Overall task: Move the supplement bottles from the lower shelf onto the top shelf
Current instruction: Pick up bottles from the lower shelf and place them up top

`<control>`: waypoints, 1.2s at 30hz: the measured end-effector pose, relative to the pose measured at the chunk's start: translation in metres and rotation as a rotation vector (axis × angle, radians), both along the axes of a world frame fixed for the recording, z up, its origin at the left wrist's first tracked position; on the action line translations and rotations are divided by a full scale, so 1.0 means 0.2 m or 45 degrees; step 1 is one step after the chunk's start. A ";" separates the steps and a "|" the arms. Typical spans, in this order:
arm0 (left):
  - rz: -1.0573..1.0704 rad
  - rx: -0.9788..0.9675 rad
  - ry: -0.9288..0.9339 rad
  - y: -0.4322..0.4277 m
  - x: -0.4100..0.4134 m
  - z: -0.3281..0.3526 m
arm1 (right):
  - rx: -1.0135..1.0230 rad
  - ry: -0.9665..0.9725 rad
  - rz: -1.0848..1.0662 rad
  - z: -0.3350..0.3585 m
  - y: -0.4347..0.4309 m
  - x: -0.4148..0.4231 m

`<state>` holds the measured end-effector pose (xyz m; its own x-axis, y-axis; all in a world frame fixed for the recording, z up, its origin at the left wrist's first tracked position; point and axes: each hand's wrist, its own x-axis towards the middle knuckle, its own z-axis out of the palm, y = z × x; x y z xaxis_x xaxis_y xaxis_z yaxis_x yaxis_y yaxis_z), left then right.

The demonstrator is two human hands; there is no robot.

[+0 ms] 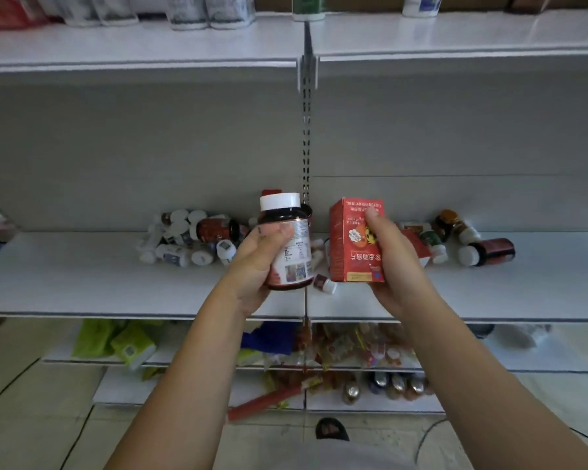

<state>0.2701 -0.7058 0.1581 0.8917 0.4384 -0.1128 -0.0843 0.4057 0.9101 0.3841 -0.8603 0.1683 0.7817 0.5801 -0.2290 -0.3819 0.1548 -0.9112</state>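
My left hand [257, 262] grips a dark supplement bottle [287, 239] with a white cap, upright, in front of the lower shelf [82, 279]. My right hand [392, 262] holds a red supplement box [348, 247], its print upside down. Both are lifted above the shelf surface. Behind them, several small bottles lie in a heap at the shelf's back left [190, 239] and more lie on their sides at the right [462, 239]. One small bottle [325, 283] lies near the front, between my hands. The top shelf [150, 45] runs across above, with white bottles standing at its back.
A slotted metal upright [306, 137] divides the two shelf bays. Below the lower shelf are green packets [116, 340], snack bags and canned goods. A red stick pack [265, 400] lies on the bottom shelf. Cables run over the floor.
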 end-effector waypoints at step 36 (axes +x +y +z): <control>0.919 1.020 -0.280 1.43 -0.76 1.46 | 0.382 -0.945 0.525 1.30 1.72 -0.55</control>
<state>0.1188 -0.4196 0.4493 0.3622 0.7398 0.5670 -0.2562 -0.5058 0.8237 0.2733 -0.5159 0.4280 0.3846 0.8013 0.4583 0.2113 0.4069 -0.8887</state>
